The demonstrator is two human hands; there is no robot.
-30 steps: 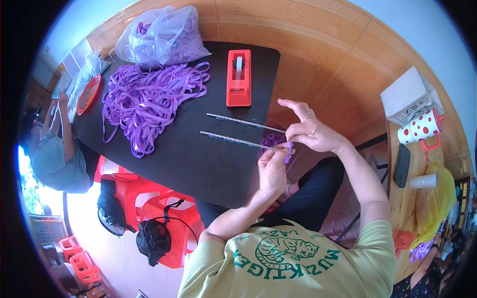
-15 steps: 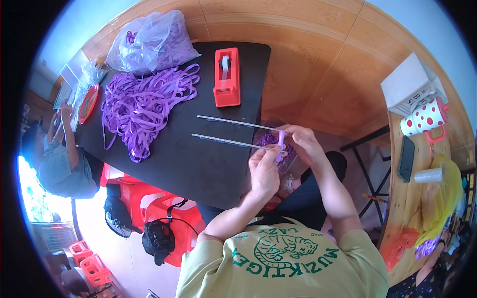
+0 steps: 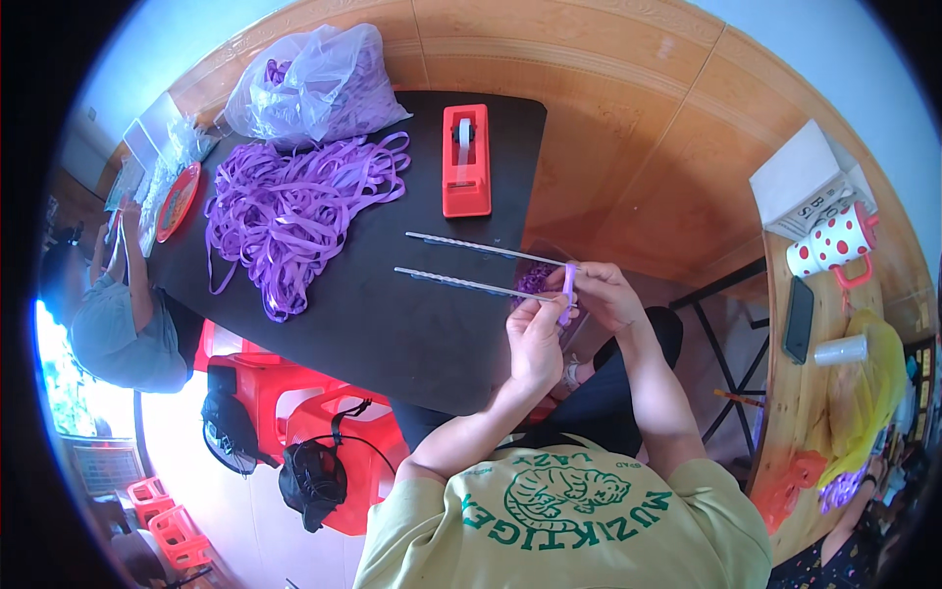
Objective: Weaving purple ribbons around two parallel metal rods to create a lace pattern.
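Note:
Two twisted metal rods lie roughly side by side, a far rod (image 3: 481,246) and a near rod (image 3: 461,283), their right ends sticking out past the black table's (image 3: 392,358) edge. A short band of purple ribbon (image 3: 569,283) spans those ends. My left hand (image 3: 537,342) pinches the ribbon at the near rod's tip. At the far rod's tip, the fingers of my right hand (image 3: 610,297) are closed on the ribbon too; its exact wrap is partly hidden. Beneath my hands, a clear container holds purple scraps (image 3: 533,277).
A tangled purple ribbon pile (image 3: 285,211), a plastic bag (image 3: 314,83) of ribbon and a red tape dispenser (image 3: 466,162) occupy the table. At right, a wooden table (image 3: 775,432) bears a dotted cup (image 3: 829,240) and phone (image 3: 799,319). Another person (image 3: 128,324) works at far left.
The whole view has shifted slightly. Both hands stay at the rod ends, with small finger movements around the purple ribbon.

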